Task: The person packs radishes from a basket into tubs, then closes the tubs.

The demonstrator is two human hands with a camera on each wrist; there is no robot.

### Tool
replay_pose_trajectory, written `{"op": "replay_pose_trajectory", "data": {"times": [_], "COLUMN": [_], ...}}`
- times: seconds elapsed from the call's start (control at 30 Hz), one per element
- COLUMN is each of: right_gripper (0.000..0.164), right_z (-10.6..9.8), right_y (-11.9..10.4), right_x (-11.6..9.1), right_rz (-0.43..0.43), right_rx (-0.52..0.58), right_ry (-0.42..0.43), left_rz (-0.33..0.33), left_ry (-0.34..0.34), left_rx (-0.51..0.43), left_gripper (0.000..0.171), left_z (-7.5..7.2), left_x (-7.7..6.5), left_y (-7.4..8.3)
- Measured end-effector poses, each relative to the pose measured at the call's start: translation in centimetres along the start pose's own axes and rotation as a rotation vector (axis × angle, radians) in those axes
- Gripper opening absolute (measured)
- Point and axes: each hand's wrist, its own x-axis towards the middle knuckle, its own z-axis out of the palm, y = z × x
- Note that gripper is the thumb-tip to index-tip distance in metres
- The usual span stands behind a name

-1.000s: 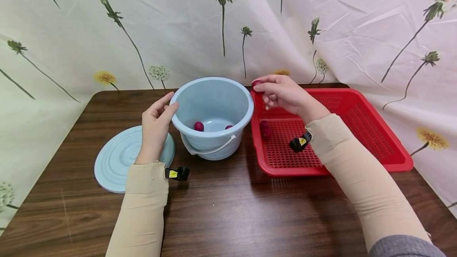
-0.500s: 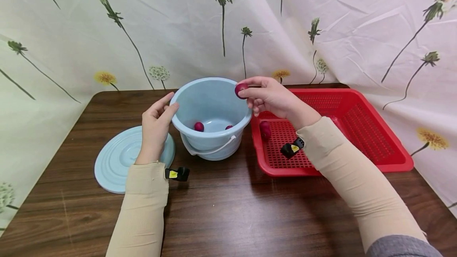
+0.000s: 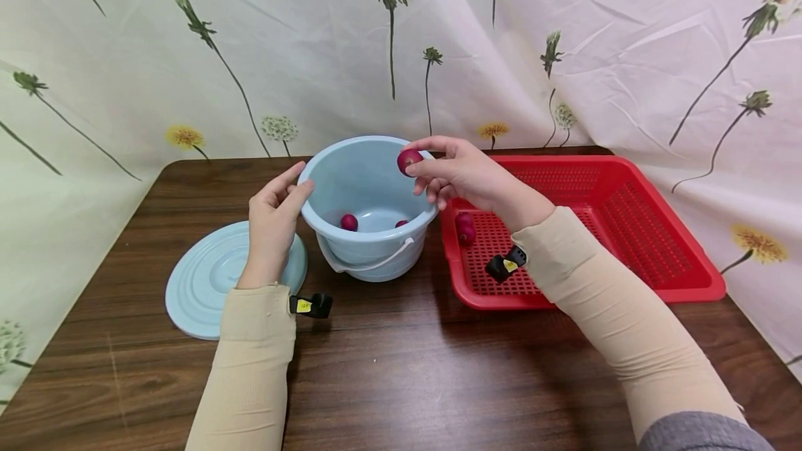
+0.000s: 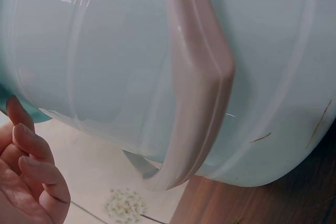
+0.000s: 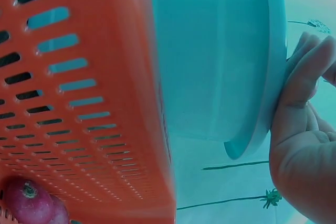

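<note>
My right hand (image 3: 466, 176) pinches a round red radish (image 3: 409, 161) between thumb and fingertips, over the right side of the rim of the light blue bucket (image 3: 370, 256). Inside the bucket lie a radish (image 3: 349, 222) and, partly hidden by the front wall, another (image 3: 402, 223). My left hand (image 3: 272, 218) holds the bucket's left rim with thumb and fingers; its other fingers (image 4: 34, 145) curl beside the wall in the left wrist view. To the right stands a red perforated basket (image 3: 501, 300) with radishes (image 5: 29, 201) at its left end.
A light blue lid (image 3: 200, 284) lies on the wooden table (image 3: 376, 381), left of the bucket and partly behind my left wrist. The bucket's white handle (image 3: 376, 263) hangs down in front. A flower-printed cloth (image 3: 313, 40) forms the backdrop close behind.
My right hand has moved left with the radish, from the basket's left edge to over the bucket's right rim. My left hand and the bucket have stayed in place.
</note>
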Motion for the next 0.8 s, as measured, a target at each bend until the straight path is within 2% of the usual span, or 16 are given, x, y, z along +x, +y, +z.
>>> {"op": "replay_pose_trajectory", "data": {"times": [0.2,0.57,0.8], "right_gripper": [0.041,0.037,0.033], "right_z": [0.1,-0.1,-1.1], "right_y": [0.0,0.1,0.3], "right_x": [0.0,0.0,0.0], "right_rz": [0.009,0.008,-0.005], "right_rx": [-0.011,-0.020,-0.027], "right_ry": [-0.003,0.000,0.076], "left_rz": [0.022,0.016,0.007], "left_ry": [0.004,-0.002,-0.003], "left_rx": [-0.011,-0.011,-0.003], "left_gripper": [0.041,0.041,0.042], "left_z": [0.1,0.0,0.0], "left_x": [0.0,0.0,0.0], "left_y": [0.0,-0.1,0.0]}}
